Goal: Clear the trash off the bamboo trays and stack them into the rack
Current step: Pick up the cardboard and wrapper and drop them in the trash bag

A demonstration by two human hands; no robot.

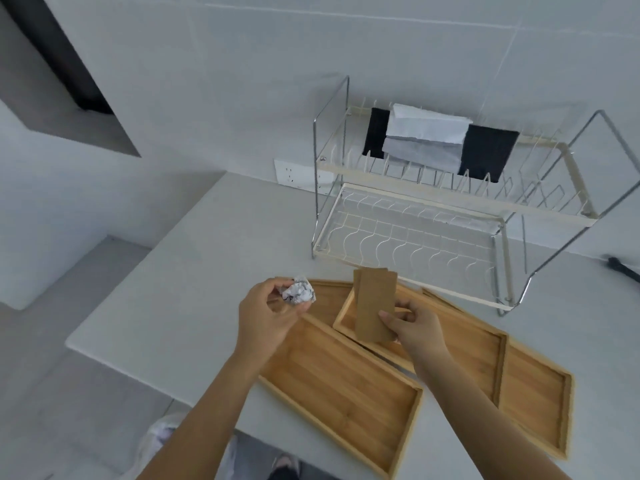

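Several bamboo trays lie overlapping on the white table: a large one nearest me (346,389), a long one to the right (533,393), and a small one on top in the middle (344,317). My left hand (266,317) holds a crumpled ball of white paper (298,292) above the trays' left end. My right hand (420,329) pinches brown cardboard pieces (374,304), lifted upright over the small tray. The two-tier wire rack (408,233) stands behind the trays; its lower shelf is bare.
Folded black, white and grey cloths (440,142) lie on the rack's upper tier. A wall socket (289,171) sits left of the rack. A black object (623,268) pokes in at the right edge. A white plastic bag (162,434) is on the floor below the table's edge.
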